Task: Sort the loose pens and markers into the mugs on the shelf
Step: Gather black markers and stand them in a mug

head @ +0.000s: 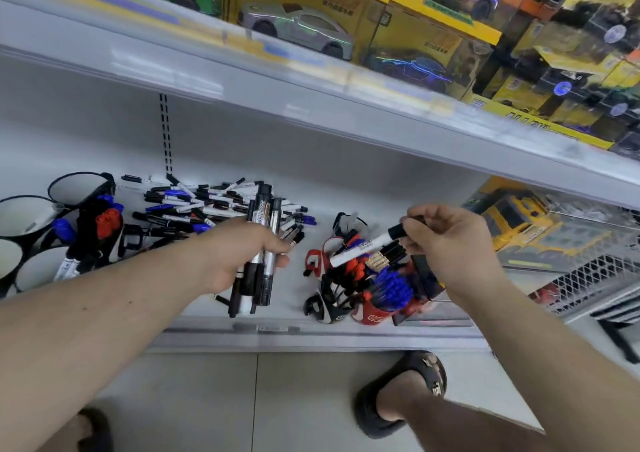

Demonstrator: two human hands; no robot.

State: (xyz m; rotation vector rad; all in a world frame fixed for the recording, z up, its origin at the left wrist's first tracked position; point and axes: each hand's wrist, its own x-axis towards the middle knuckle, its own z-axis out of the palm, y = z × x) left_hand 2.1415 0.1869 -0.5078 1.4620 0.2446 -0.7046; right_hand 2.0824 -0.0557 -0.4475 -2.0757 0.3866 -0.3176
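On the lower shelf point(346, 328), front edge to back wall:

Item 1. Loose pile of pens and markers point(207, 206), heaped toward the back, mostly black-capped, some blue.

Item 2. Left hand point(242, 257), fingers curled round a bundle of markers point(263, 244). The bundle stands roughly upright, caps toward the back, just in front of the pile.

Item 3. Right hand point(450, 244), fingertips pinching the black cap end of a single white marker point(363, 247). Its long axis runs from the fingers down and to the left, barrel end free, directly above the right-hand mugs.

Item 4. Right-hand mugs point(367, 292), red and black, already crowded with pens, blue caps showing; they sit under and just left of the right hand, which is the nearer hand.

Item 5. Left-hand mugs point(38, 230), black outside and white inside, several holding few or none; well apart from both hands.

Judgement: the single marker needs tipping toward vertical before it drops into a mug below.
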